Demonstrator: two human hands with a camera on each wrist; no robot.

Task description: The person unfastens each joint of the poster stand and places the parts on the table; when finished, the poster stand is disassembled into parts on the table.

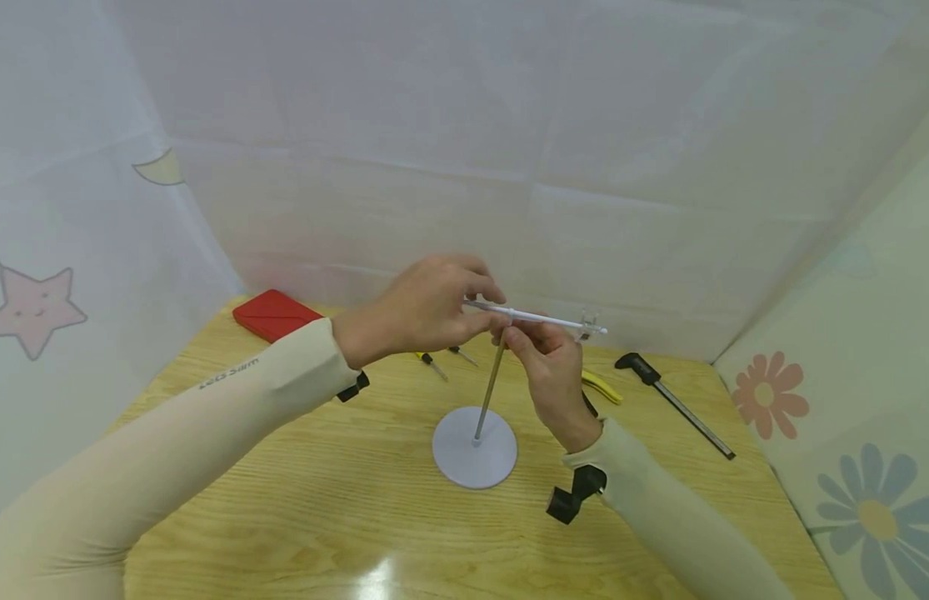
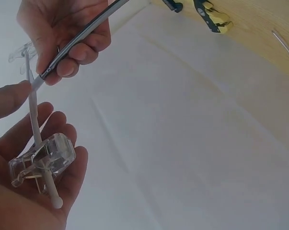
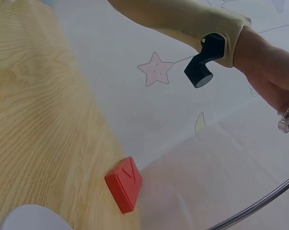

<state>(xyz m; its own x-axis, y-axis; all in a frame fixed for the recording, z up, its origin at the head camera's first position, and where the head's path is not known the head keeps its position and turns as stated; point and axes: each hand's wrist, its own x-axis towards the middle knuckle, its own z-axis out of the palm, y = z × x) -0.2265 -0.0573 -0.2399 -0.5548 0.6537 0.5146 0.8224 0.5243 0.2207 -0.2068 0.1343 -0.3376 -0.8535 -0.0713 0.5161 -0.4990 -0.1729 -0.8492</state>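
A white disc base (image 1: pixel 458 467) stands on the table with a thin metal rod (image 1: pixel 491 385) rising from it, slightly tilted. Across the rod's top lies a white crossbar (image 1: pixel 550 319). My right hand (image 1: pixel 556 379) grips the rod just below this joint, fingers curled round it. From the other side my left hand (image 1: pixel 434 307) pinches the crossbar, its thumb at the joint in the left wrist view. A clear plastic clip (image 2: pixel 60 152) sits on the bar near the left palm, and another clear clip (image 1: pixel 588 321) is at the right end.
On the wooden table (image 1: pixel 322 500), a red case (image 1: pixel 272 312) lies at the back left. Screwdrivers (image 1: pixel 434 366) lie behind the stand. Yellow-handled pliers (image 1: pixel 603 387) and a black caliper (image 1: pixel 681 408) are to the right. Printed cloth walls (image 1: pixel 434 167) enclose the back and sides.
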